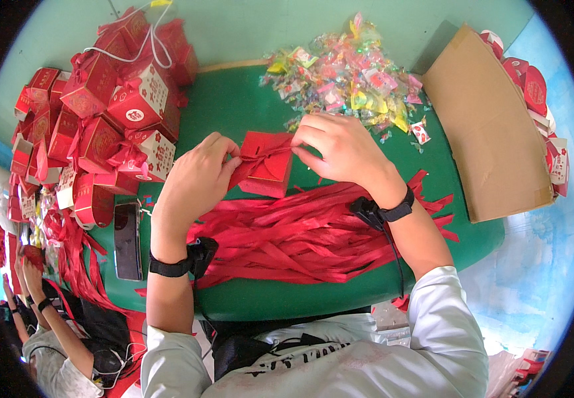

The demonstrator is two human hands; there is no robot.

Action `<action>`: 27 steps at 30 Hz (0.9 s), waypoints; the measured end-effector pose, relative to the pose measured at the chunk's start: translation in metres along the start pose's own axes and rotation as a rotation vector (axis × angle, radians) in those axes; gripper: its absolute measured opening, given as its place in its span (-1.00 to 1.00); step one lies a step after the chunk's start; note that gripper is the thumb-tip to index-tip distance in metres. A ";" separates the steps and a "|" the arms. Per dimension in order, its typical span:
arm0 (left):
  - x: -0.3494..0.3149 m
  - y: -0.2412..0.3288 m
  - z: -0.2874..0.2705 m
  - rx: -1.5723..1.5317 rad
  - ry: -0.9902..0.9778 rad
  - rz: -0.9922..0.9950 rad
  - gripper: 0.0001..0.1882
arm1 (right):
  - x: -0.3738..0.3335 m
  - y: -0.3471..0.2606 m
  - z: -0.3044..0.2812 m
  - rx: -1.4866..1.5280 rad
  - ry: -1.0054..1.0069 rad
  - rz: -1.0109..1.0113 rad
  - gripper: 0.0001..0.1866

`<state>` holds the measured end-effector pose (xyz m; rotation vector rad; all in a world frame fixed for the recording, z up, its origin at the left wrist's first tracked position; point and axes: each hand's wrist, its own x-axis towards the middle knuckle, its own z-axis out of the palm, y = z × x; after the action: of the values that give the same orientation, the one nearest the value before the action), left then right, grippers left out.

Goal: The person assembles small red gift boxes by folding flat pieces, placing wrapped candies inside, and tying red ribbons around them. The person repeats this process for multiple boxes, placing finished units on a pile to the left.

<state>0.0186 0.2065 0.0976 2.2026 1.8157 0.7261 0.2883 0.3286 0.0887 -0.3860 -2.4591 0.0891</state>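
A small red gift box (270,178) stands on the green table, in front of me. Red ribbon (255,158) crosses its top, with a knot or twist there. My left hand (197,174) is closed at the box's left side, thumb and finger pinching one ribbon end. At the box's right upper corner my right hand (343,147) pinches the other end between thumb and fingers. Both hands are raised a little, and the ribbon runs between them over the lid. Between my forearms lies a thick heap of loose red ribbons (287,232).
Tied red boxes (101,142) are stacked at the left, a white cable (157,50) over them. Wrapped candies (350,83) are heaped at the back. A cardboard piece (489,126) leans at the right, and a phone (128,242) lies left. Another person's hands (30,275) show lower left.
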 end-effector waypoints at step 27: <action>0.011 0.005 0.028 -0.273 0.204 -0.007 -0.88 | 0.002 0.001 -0.009 0.018 -0.031 0.045 -0.82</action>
<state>0.0377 0.2207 0.0781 2.0066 1.6898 1.1597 0.2928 0.3299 0.0970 -0.4349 -2.4786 0.1375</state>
